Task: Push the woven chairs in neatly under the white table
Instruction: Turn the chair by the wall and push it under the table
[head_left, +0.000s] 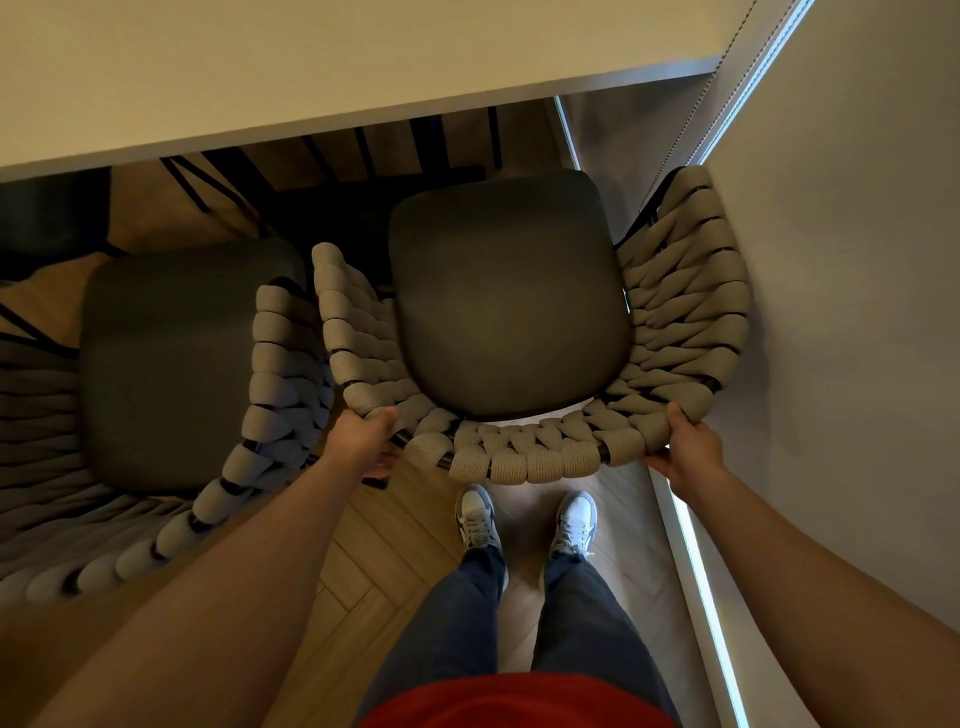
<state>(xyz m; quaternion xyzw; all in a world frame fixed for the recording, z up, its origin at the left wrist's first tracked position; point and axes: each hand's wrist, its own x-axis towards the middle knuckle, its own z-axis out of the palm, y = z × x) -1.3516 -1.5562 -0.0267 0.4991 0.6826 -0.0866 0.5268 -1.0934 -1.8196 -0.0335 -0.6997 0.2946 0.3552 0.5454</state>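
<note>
A woven chair (524, 457) with a beige rope back and a dark seat cushion stands right in front of me, its seat wholly out from under the white table (311, 67). My left hand (363, 436) grips the back's left corner and my right hand (685, 447) grips its right corner. A second woven chair (275, 384) with the same dark cushion stands to the left, touching the first, its seat also out from under the table's edge.
A grey wall (857, 312) runs close along the right side of the chair, with a lit strip (701, 571) at its base. Dark chair legs show under the table. My feet in grey and white sneakers (524, 519) stand on the herringbone wood floor behind the chair.
</note>
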